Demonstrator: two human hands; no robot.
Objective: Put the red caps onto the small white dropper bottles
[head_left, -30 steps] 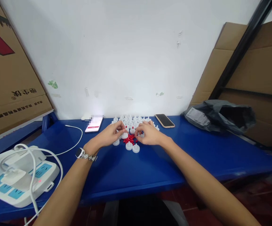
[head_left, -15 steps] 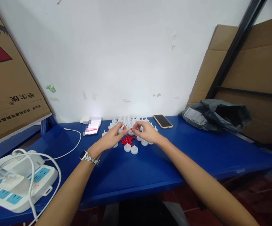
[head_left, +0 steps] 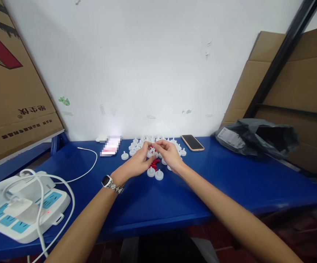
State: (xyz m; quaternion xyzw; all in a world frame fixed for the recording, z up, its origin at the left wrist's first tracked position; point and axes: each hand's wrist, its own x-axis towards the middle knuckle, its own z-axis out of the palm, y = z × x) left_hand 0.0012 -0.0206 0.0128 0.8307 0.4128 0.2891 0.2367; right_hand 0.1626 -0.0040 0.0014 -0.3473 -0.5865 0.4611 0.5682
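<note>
My left hand point(head_left: 138, 161) and my right hand point(head_left: 170, 154) meet at the fingertips over a cluster of white caps. In my left fingers is a white nozzle cap, mostly hidden by the hand. My right thumb and fingers pinch a small red tip point(head_left: 152, 146) against the nozzle; whether it sits on it I cannot tell. Just below lies a pile of small red tips point(head_left: 154, 165), partly covered by my left hand. Nearest me stand two round white nozzle caps, a left one point(head_left: 151, 172) and a right one point(head_left: 159, 175). Several more white caps point(head_left: 125, 156) stand behind and beside my hands.
On the blue table point(head_left: 158, 208) a phone point(head_left: 192, 143) lies at the back right and a lit, blurred screen point(head_left: 110, 146) at the back left. A power strip point(head_left: 24, 215) with white cables fills the left front. At right rests a grey plastic bag point(head_left: 254, 137).
My hands have come together, the right fingertips moving left to meet the left ones. My left hand now covers more of the red pile. The whole view has shifted slightly.
</note>
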